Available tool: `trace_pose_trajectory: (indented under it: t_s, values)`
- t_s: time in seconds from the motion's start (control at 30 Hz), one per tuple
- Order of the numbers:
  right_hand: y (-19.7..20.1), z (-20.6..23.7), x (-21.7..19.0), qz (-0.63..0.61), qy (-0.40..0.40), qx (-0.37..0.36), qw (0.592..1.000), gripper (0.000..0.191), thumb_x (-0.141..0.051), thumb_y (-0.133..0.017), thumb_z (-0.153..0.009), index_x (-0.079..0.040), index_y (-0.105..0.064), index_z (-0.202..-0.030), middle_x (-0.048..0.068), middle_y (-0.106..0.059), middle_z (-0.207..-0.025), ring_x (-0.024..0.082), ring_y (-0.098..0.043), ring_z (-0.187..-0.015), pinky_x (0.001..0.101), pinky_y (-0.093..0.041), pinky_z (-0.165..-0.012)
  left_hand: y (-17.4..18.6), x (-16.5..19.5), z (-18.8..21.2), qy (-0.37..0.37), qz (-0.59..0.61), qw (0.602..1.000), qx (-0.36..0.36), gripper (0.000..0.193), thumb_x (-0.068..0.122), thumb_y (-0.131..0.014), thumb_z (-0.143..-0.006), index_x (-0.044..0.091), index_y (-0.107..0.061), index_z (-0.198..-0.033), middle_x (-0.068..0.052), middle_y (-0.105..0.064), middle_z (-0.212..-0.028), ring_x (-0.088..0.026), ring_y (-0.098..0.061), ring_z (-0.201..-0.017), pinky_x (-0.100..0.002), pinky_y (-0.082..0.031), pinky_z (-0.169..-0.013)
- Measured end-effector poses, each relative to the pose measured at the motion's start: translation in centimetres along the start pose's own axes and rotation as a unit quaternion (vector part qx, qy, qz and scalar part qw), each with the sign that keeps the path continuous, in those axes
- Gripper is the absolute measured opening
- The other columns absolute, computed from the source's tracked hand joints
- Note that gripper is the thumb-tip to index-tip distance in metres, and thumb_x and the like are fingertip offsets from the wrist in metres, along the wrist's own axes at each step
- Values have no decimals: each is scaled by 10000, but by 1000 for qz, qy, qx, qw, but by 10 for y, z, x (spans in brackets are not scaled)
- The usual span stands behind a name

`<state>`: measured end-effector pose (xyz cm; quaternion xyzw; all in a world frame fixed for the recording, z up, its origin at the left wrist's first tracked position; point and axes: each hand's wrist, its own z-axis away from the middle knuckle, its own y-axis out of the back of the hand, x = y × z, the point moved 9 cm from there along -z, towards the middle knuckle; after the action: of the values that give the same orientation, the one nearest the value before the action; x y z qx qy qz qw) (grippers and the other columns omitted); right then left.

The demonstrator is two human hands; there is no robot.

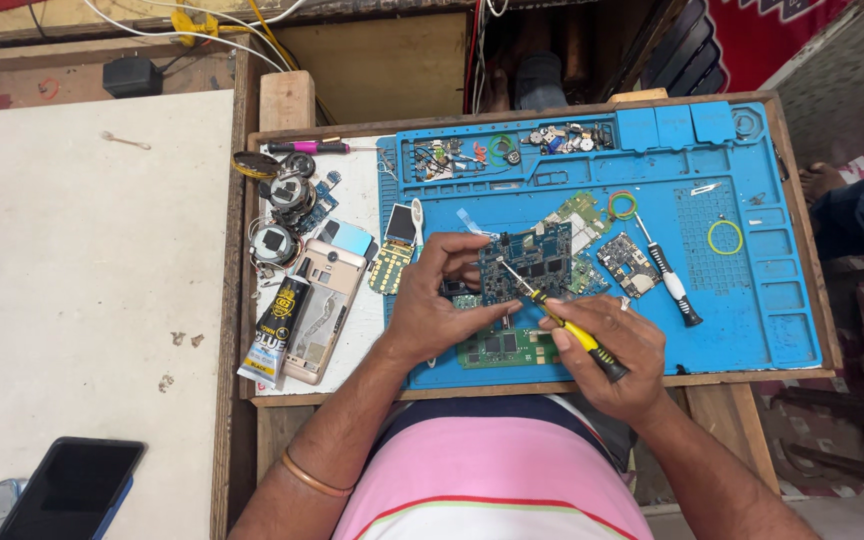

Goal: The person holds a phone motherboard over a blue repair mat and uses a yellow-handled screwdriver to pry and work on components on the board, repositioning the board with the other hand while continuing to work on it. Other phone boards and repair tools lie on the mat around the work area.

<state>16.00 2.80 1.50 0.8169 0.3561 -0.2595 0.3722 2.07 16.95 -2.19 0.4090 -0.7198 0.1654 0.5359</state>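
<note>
My left hand (pixel 432 300) grips a dark blue circuit board (pixel 532 265) by its left edge, holding it tilted above the blue work mat (pixel 752 330). A yellow-and-black handled screwdriver (pixel 577 335) is held in my right hand (pixel 612 355), with its metal tip resting on the middle of the board. Under both hands lies a green circuit board (pixel 502 348) flat on the mat.
More boards (pixel 627 262), a second screwdriver (pixel 672 285) and rubber rings (pixel 724 237) lie on the mat. Its top tray holds small parts (pixel 562 138). Left of the mat: a glue tube (pixel 275 330), a gold phone shell (pixel 324 305), round parts (pixel 287 190). A dark phone (pixel 72 490) is at lower left.
</note>
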Motion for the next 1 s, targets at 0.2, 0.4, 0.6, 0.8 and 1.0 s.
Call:
trace_pose_trajectory:
  t_s: [0.2, 0.4, 0.6, 0.8, 1.0]
  values:
    - [3, 0, 4, -7, -4, 7, 1000, 276, -12, -688, -924, 19, -684, -1198, 114, -778, -948, 198, -763, -896, 308, -574, -809, 2, 2, -3, -9, 17, 1000, 5, 706, 95, -940, -783, 81, -486, -1324, -86, -739, -1139, -135, -748, -1032, -265, -629, -850]
    - [1, 1, 4, -10, -5, 5, 1000, 264, -16, -691, -924, 16, -688, -1186, 118, -779, -959, 196, -765, -896, 303, -578, -796, 2, 5, -3, -19, 12, 1000, 4, 702, 81, -932, -787, 78, -472, -1317, -111, -739, -1137, -162, -752, -1050, -280, -641, -857]
    - [-2, 1, 1, 1, -5, -8, 1000, 260, -13, -697, -908, 12, -698, -1167, 103, -777, -940, 201, -760, -893, 314, -574, -794, 2, 2, -3, -5, 29, 1000, 5, 697, 85, -927, -796, 75, -466, -1318, -111, -751, -1147, -159, -758, -1030, -286, -644, -871]
    - [-3, 2, 1, -2, -3, -9, 1000, 271, -9, -694, -903, 8, -693, -1173, 102, -776, -951, 206, -758, -903, 315, -576, -804, 2, 0, -2, -7, 40, 999, 8, 696, 71, -918, -810, 74, -463, -1337, -112, -728, -1176, -161, -748, -1067, -283, -645, -881]
    - [-7, 4, -1, -6, 4, -16, 1000, 282, -3, -697, -908, 7, -691, -1190, 87, -777, -936, 198, -754, -886, 314, -574, -806, 3, -2, -1, -10, 24, 1000, 7, 703, 69, -928, -789, 79, -490, -1339, -94, -713, -1166, -144, -738, -1030, -270, -625, -858]
